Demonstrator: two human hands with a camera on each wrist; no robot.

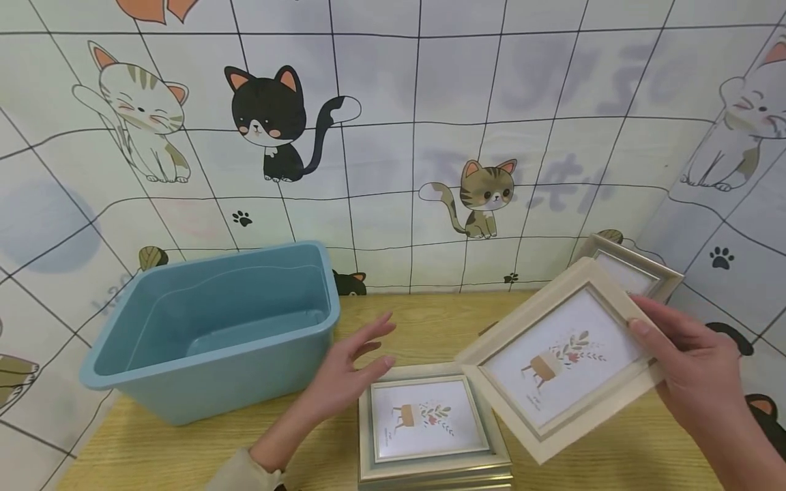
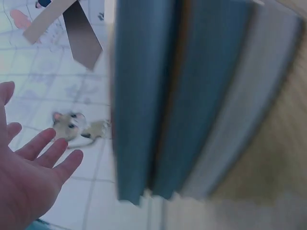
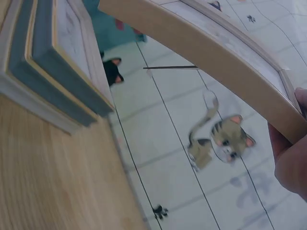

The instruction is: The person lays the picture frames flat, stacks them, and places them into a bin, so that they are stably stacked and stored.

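Note:
A cream picture frame [image 1: 503, 348] with a plant print is gripped at its right edge by my right hand [image 1: 694, 368], the thumb on the front. It is tilted and raised to the right of a stack of picture frames [image 1: 424, 470] lying on the table. The top one shows the same print and has a pale gold border. My left hand [image 1: 350, 375] is at the stack's upper left, fingers extended and holding nothing. In the left wrist view, a grey flap [image 2: 82, 38] sticks out from the raised frame's back. The stack's coloured edges [image 3: 53, 72] show in the right wrist view.
A blue plastic tub [image 1: 245, 368] stands on the wooden table [image 1: 405, 314] at the left. Another picture frame [image 1: 669, 276] leans at the back right, partly hidden behind the raised one. A cat-patterned sheet [image 1: 381, 150] covers the wall behind.

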